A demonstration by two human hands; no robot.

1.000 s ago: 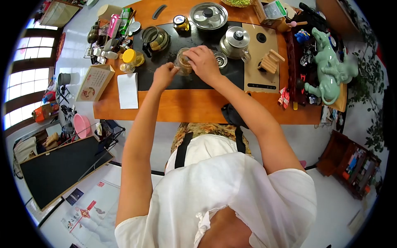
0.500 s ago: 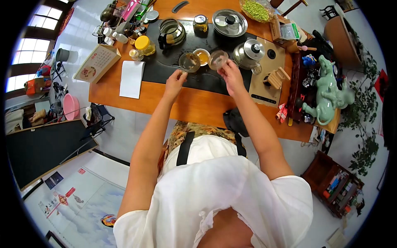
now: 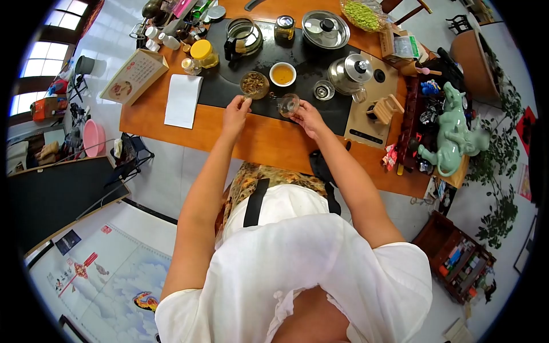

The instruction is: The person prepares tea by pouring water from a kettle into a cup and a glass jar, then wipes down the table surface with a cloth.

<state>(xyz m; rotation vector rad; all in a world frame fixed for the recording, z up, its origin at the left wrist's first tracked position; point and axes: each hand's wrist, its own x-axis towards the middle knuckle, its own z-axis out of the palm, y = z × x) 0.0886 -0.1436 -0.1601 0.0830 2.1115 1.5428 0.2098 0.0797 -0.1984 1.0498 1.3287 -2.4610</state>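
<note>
My left hand point(image 3: 233, 118) pinches the near edge of a round glass bowl of wet tea leaves point(image 3: 254, 84) over the black tray. My right hand point(image 3: 310, 119) is closed on a small clear glass cup point(image 3: 288, 105), which is tilted near the tray's front edge. Just beyond, between the two glass vessels, a white cup point(image 3: 282, 74) holds amber tea. To the right of it sits a small round glass piece point(image 3: 323, 90). The fingers of both hands are partly hidden.
On the black tray point(image 3: 217, 94) stand a glass teapot point(image 3: 244, 38), a lidded jar point(image 3: 284, 27), a lidded steel pot point(image 3: 326, 30) and a glass kettle point(image 3: 350, 74). White paper point(image 3: 183, 101), a yellow-lidded jar point(image 3: 204, 53) and a calendar point(image 3: 135, 78) are left; a green figurine point(image 3: 452, 131) is right.
My right hand has brought the glass cup down toward me, away from the white cup. My left hand and the leaf-filled bowl have shifted slightly left. The small glass piece has come into sight.
</note>
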